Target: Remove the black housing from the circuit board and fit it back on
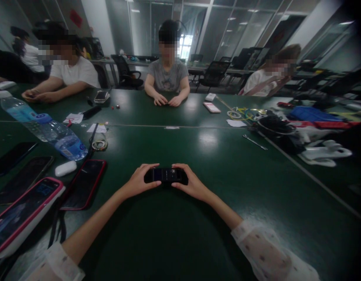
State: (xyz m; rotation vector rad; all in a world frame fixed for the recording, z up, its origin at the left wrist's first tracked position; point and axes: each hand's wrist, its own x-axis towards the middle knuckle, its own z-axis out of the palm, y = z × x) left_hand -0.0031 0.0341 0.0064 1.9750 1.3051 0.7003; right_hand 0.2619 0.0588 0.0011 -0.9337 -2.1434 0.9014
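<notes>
A dark phone (167,175), sideways and with its screen lit, sits between my two hands over the green table (198,230). My left hand (141,180) is closed on its left end, thumb along the near edge and fingers along the far edge. At the other end, my right hand (195,182) grips it the same way. Small icons or text show on the screen, too small to read. Whether the phone rests on the tabletop or is held just above it, I cannot tell.
To the left lie a red-edged phone (86,183), a pink-framed device (28,212), a white earbud case (65,168) and water bottles (61,136). A wrench (254,142) and tangled cables (242,113) are on the right. Several people sit around, one (168,74) directly across.
</notes>
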